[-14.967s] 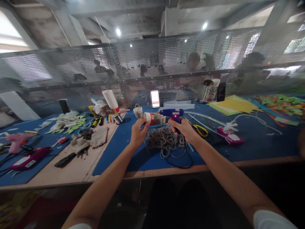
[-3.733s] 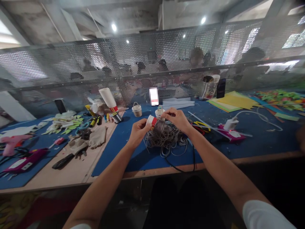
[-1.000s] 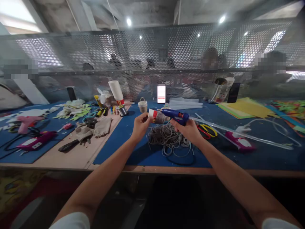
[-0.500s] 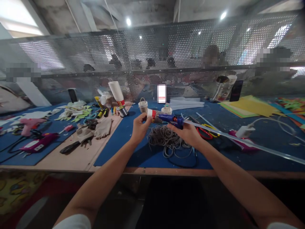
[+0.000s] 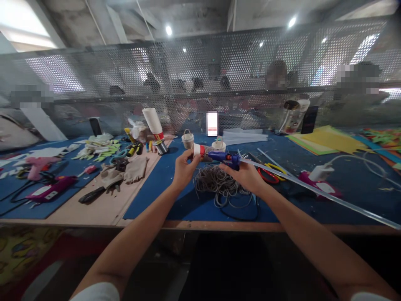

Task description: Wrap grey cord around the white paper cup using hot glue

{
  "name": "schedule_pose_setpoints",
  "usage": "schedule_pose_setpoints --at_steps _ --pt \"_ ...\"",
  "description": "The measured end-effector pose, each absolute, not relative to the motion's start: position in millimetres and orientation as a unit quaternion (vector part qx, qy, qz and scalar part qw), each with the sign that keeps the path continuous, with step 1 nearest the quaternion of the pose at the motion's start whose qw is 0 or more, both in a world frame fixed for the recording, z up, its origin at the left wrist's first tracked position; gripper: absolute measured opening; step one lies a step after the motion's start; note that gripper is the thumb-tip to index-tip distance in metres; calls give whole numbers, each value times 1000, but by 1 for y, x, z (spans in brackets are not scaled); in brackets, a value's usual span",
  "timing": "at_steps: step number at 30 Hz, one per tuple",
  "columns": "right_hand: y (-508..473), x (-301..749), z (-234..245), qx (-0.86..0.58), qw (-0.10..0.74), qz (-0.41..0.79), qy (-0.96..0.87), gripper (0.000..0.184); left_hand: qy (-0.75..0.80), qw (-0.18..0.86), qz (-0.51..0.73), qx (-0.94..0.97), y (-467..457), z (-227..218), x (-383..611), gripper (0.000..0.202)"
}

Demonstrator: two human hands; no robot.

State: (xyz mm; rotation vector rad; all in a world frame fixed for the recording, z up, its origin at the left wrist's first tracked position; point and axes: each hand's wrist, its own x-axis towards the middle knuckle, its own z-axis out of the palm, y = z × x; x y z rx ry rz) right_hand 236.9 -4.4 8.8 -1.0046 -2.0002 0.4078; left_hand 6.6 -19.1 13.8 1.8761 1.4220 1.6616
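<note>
My left hand [image 5: 184, 169] is closed round a small white cup with a red band [image 5: 198, 149], partly wrapped in grey cord, held above the bench. My right hand [image 5: 244, 175] grips a blue glue gun [image 5: 224, 157] with its nozzle against the cup. A long clear glue stick [image 5: 313, 190] trails from the back of the gun to the right. Under both hands lies a loose bundle of grey cord [image 5: 219, 184] on the blue mat [image 5: 175, 196].
Two small finished baskets [image 5: 188, 139] stand behind my hands. Scissors [image 5: 269, 172], a pink power strip [image 5: 319, 186], coloured paper [image 5: 326, 142], a tall white cone [image 5: 154, 125], gloves [image 5: 125, 171] and tools lie around. A perforated metal screen [image 5: 200, 79] closes the back, with people behind it.
Since 3.7 s ago my right hand has taken up the glue gun and brought its nozzle to the cup. Over the last second the gun has tilted flatter and the stick swung right.
</note>
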Motion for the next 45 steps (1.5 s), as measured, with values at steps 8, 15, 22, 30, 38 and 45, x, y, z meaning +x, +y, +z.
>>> schedule_pose_setpoints --at_steps 8,15,22,30,38,45 --pt "-5 237 10 -391 435 201 -786 34 494 104 562 655 -19 13 5 23" --pt "-7 236 12 -379 450 211 -781 35 488 86 565 659 -19 11 5 23" --pt "-8 236 13 -372 449 202 -786 33 485 86 560 666 -18 10 5 20" --pt "-8 236 13 -374 452 189 -788 32 488 84 557 667 -19 11 6 22" --pt "-8 237 12 -377 452 170 -790 31 491 76 554 668 -19 11 7 21" --pt "-7 238 11 -386 448 170 -789 32 494 76 550 669 -19 10 6 23"
